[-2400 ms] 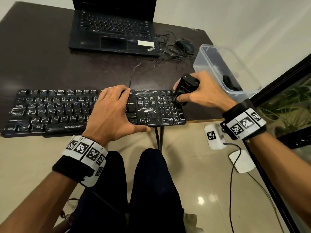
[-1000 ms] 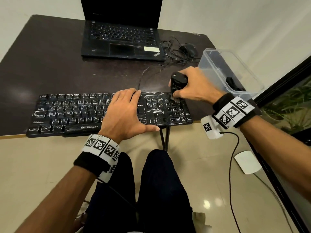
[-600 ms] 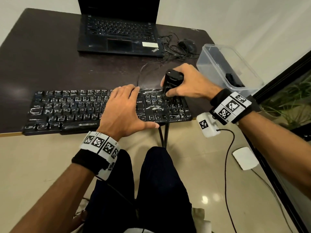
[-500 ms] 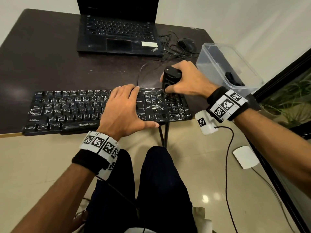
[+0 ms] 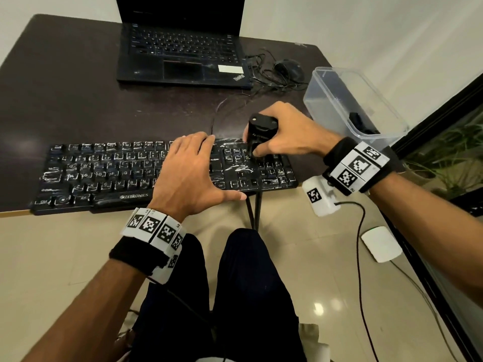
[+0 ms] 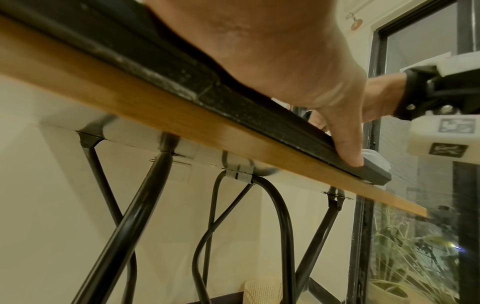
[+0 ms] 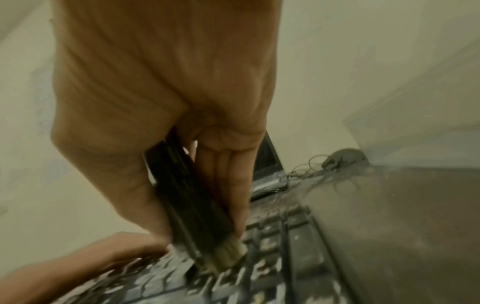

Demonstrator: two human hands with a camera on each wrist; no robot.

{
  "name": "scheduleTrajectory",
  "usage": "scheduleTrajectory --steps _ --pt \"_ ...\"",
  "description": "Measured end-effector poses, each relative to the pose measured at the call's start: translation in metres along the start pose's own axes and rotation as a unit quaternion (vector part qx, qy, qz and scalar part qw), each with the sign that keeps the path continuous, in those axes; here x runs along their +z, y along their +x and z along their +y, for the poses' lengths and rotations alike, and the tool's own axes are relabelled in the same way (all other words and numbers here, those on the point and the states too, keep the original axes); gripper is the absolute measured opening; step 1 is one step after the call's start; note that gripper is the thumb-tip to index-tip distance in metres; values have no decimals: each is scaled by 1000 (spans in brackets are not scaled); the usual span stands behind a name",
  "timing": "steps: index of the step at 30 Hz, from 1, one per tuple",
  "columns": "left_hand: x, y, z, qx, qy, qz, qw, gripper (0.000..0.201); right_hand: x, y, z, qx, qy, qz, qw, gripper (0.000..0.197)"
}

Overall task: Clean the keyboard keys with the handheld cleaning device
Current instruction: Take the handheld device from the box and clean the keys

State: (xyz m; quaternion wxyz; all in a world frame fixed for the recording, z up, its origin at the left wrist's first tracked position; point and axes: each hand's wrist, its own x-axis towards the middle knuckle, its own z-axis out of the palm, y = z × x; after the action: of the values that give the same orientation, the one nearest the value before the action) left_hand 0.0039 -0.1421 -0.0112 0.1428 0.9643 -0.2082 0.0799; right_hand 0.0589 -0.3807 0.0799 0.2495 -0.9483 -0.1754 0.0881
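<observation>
Keyboard lying along the near edge of the tabletop, long axis running left to right across the body, front rim almost flush with the tabletop's wooden lip. Being pinned by the left hand, laid flat with fingers straight over the middle keys and thumb stretched out along the front rim. Being worked at its right end by the right hand, fingers and thumb curled round the handheld cleaning device, held nearly upright, pale bristles touching the keys near the far row. Judging by white residue showing across most keys, lying ahead is the long stretch to the left, partly covered by the bracing palm, so needing that palm shifted. Leaving open room beyond the far row before the laptop; crowding the right end, a clear plastic box and tangled cables.
</observation>
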Motion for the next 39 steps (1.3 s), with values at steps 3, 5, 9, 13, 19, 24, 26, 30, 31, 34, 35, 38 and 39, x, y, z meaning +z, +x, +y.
scheduleTrajectory --steps 3,5,9,13,19,24,26,30,31,34,35,38,39 --pt "-1 0 -1 -1 -2 -4 1000 140 -1 0 -2 13 -8 1 1000 23" --pt "-1 0 0 -2 -4 -5 1000 141 -1 0 -3 12 -29 32 999 22" --pt "-1 0 0 -1 -3 -6 1000 140 2 -9 -8 18 -10 -21 1000 24" --pt "-1 0 1 -1 -2 -5 1000 140 2 -9 -7 31 -39 35 998 25" --pt "-3 -1 -1 6 4 -18 1000 138 -4 -18 -1 49 -40 44 997 38" --pt "-13 -9 -18 24 22 -23 999 137 -5 -28 9 63 6 54 997 22" --pt "-20 -14 -31 21 37 -32 999 141 -3 -39 10 63 28 53 996 24" --pt "-23 -20 -47 16 48 -49 998 141 2 -49 16 79 28 82 993 24" --pt "-20 -21 -48 15 48 -46 998 141 3 -48 17 86 26 97 991 24" --pt "-16 -21 -47 13 43 -38 998 141 5 -46 15 80 39 110 990 24" --pt "-16 -20 -47 11 41 -37 998 141 7 -47 13 70 49 94 992 24" --pt "-17 -19 -47 1 34 -32 999 143 9 -50 14 64 58 60 994 24" --pt "-17 -20 -46 -2 33 -30 999 144 8 -50 16 72 53 72 993 24"
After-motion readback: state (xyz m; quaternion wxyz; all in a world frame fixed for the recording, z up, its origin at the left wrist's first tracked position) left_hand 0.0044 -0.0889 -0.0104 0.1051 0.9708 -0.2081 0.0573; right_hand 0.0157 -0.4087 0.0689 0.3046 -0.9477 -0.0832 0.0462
